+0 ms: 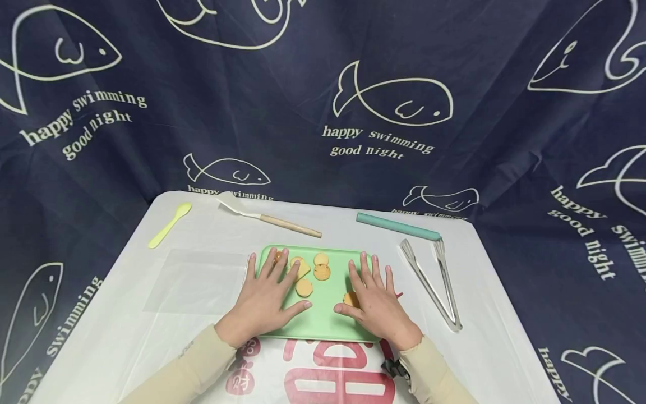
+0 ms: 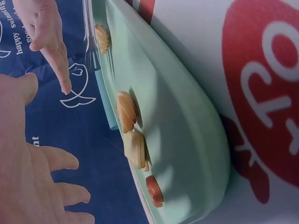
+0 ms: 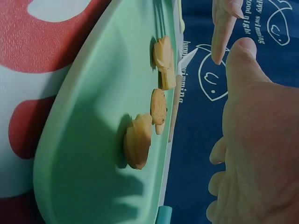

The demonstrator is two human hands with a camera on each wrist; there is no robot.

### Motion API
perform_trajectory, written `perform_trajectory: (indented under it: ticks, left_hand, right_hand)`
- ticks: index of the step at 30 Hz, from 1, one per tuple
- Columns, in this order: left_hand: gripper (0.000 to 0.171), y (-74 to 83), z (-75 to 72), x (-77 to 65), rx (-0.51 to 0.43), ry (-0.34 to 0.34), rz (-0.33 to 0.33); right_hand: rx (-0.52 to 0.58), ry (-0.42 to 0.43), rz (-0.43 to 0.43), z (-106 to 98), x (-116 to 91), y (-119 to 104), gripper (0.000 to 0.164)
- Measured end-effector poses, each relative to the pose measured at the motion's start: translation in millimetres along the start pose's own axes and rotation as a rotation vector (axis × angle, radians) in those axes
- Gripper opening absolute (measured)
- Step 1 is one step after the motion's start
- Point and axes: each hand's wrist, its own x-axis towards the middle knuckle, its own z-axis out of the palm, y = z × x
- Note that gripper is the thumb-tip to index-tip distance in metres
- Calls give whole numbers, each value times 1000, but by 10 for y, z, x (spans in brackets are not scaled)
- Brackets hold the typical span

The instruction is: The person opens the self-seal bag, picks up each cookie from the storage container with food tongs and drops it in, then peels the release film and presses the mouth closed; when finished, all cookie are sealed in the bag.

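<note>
Green tray sits on white table, seemingly within navy curtains.

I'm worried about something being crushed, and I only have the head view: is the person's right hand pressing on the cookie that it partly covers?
Observer: No. The right wrist view shows a gap between the right hand and the partly covered cookie.
Operator: And the left hand, is it resting on anything?
Observer: It is clear too: the left wrist view shows space between it and the nearby cookies.
Operator: Is anything lying on the reddish-brown cookie that this hand partly hides?
Observer: No. The left wrist view shows its top bare.
</note>
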Motion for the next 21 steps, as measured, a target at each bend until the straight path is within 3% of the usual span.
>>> perform_trajectory:
  ticks: [9, 16, 21]
  left_hand:
    - [85, -115, 44, -96, -104, 18, -78]
    - [77, -453, -23, -280, -256, 73, -182]
    - [67, -766, -89, -398, -263, 99, -210]
  right_hand:
    - [68, 13, -4, 65, 24, -23, 93]
    - [165, 172, -69, 144, 220, -59, 61]
    - [302, 267, -166, 139, 462, -225, 30]
